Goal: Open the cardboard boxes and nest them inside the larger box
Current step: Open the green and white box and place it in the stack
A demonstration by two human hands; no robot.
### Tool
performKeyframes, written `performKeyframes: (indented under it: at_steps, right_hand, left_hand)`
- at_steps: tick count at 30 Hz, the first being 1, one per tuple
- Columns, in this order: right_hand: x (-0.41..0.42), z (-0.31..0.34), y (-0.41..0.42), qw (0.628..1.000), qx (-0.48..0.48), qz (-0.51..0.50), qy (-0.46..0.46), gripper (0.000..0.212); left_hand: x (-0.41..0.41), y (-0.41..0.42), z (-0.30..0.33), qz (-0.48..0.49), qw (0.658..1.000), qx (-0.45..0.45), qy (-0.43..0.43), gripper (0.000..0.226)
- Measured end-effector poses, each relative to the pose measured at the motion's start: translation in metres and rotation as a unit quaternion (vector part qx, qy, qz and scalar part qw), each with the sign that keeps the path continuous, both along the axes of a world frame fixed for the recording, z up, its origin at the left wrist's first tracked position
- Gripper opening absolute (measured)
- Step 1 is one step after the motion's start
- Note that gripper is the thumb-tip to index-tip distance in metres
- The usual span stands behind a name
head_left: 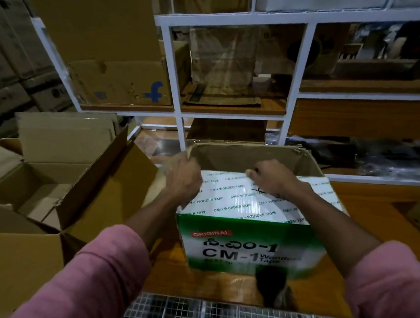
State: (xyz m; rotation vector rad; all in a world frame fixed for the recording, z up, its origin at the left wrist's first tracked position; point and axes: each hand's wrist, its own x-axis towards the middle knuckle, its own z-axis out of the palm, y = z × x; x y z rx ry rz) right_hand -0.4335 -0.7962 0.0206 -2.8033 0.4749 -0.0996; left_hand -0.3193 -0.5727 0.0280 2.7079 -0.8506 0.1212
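Your left hand (184, 178) grips left flap of green-and-white tape box (246, 230); your right hand (269, 177) curls over taped top flap's far edge. Box sits on wooden table (367, 213), larger open box (47, 189) just left.

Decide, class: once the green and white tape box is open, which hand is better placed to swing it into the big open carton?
Probably the left hand: it grips the tape box on the side facing the large open carton; the right hand sits farther away.
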Motion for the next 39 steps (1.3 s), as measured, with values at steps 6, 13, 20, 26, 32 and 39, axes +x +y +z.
performKeyframes:
  at_steps: [6, 13, 20, 26, 32, 39]
  right_hand:
    - [-0.026, 0.089, 0.016, 0.994, -0.009, 0.040, -0.097, 0.035]
    - [-0.081, 0.145, 0.039, 0.971, 0.182, 0.037, 0.154, 0.017]
    - [-0.101, 0.063, 0.054, 0.961, 0.123, 0.082, 0.234, 0.032]
    - [-0.126, -0.016, 0.067, 0.993, -0.060, 0.046, 0.094, 0.011]
    - [-0.135, -0.059, 0.078, 0.982, -0.157, -0.032, -0.101, 0.015]
    - [-0.173, -0.101, 0.062, 0.958, -0.128, -0.108, -0.234, 0.077]
  left_hand:
    - [-0.030, -0.019, 0.083, -0.057, 0.993, 0.049, -0.088, 0.047]
    - [-0.067, -0.015, 0.126, -0.122, 0.952, 0.228, 0.163, 0.023]
    - [-0.099, 0.003, 0.035, -0.219, 0.919, 0.265, 0.194, 0.045]
    - [-0.109, 0.026, -0.028, -0.207, 0.961, 0.185, -0.010, 0.023]
    - [-0.124, 0.031, -0.059, -0.152, 0.979, 0.074, -0.117, 0.027]
    - [-0.135, 0.061, -0.109, 0.063, 0.989, 0.004, -0.132, 0.082]
